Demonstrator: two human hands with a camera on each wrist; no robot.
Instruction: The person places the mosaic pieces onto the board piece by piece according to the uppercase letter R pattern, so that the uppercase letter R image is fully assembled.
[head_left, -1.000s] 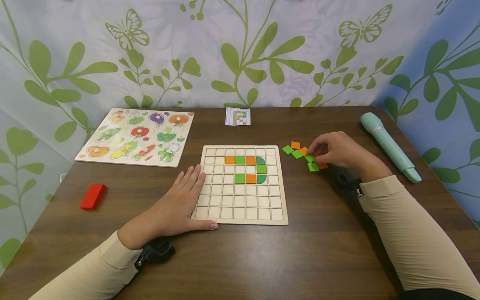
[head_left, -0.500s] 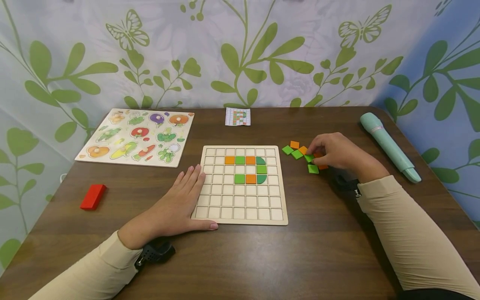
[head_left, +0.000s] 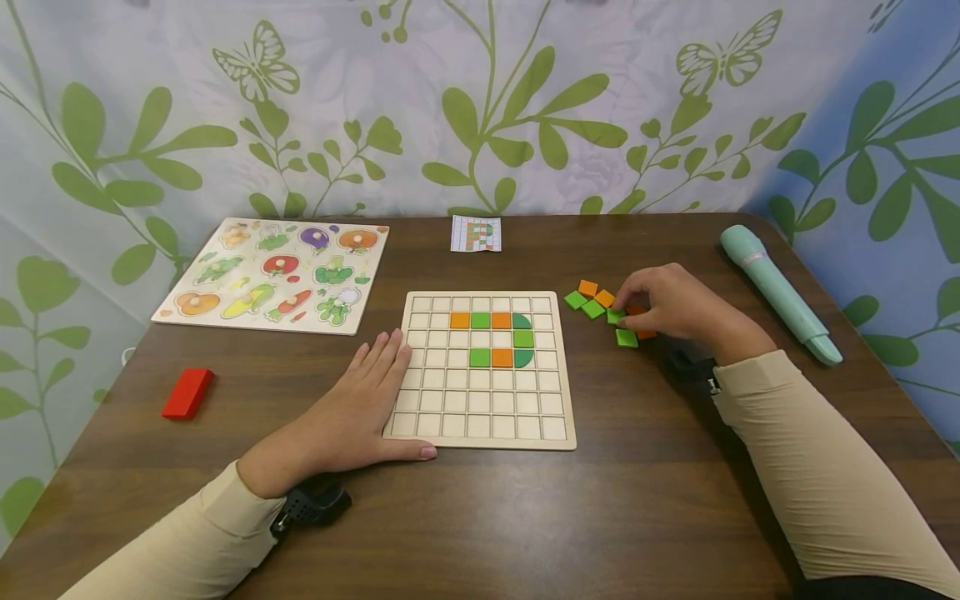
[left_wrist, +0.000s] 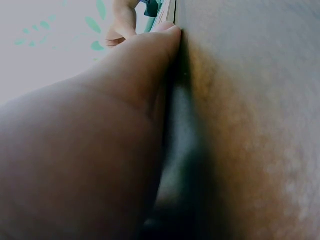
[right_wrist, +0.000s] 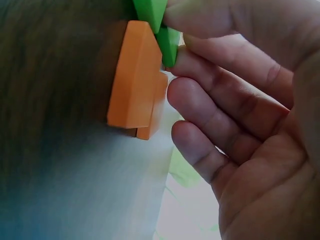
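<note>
A wooden grid board (head_left: 442,400) lies in the middle of the table, with orange and green tiles (head_left: 501,320) in a loop on its upper part. Two of them are dark green quarter-rounds. My left hand (head_left: 352,412) rests flat along the board's left edge, thumb below the near corner. To the right of the board, my right hand (head_left: 675,304) pinches a green square tile (head_left: 615,317) among several loose orange and green tiles (head_left: 576,300). The right wrist view shows thumb and fingertips at the green tiles (right_wrist: 170,47), beside an orange tile (right_wrist: 132,75).
A small card (head_left: 476,234) with a coloured grid pattern lies behind the board. At the back left is a vegetable puzzle board (head_left: 300,287); a red block (head_left: 187,394) sits nearer. A mint-green microphone-shaped object (head_left: 780,292) lies at the far right.
My right hand has shifted slightly left among the loose tiles, and several of those have slid a little away with it. The left hand and the board stay put.
</note>
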